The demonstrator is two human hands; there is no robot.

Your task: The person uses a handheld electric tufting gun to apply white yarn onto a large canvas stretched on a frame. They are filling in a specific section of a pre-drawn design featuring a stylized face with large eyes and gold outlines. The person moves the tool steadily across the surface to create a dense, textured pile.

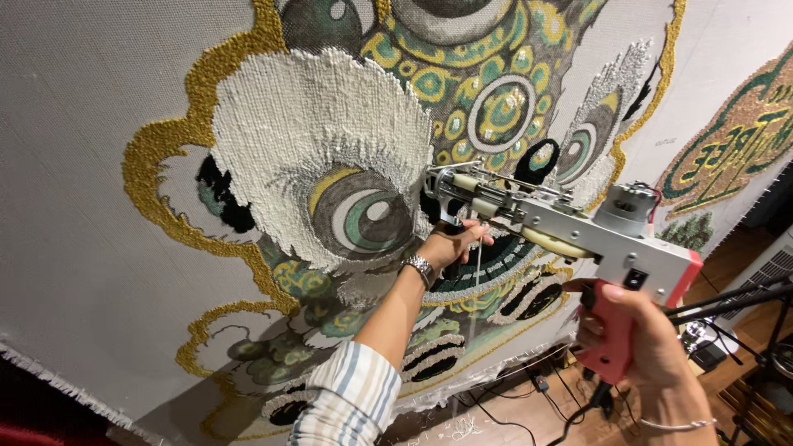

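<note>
Stretched grey backing cloth point(91, 165) bears white tufted yarn point(314, 116) and gold outline point(165, 140).

We are reaching our left arm up and forward, its striped sleeve pushed back from the forearm and a metal watch sitting on the wrist. Our left hand point(453, 244) is curling its fingers in a loose grip, thumb side up. Our right hand point(640, 339) is closing firmly in a fist-like grasp, wrist bent, a thin bracelet circling it.
</note>
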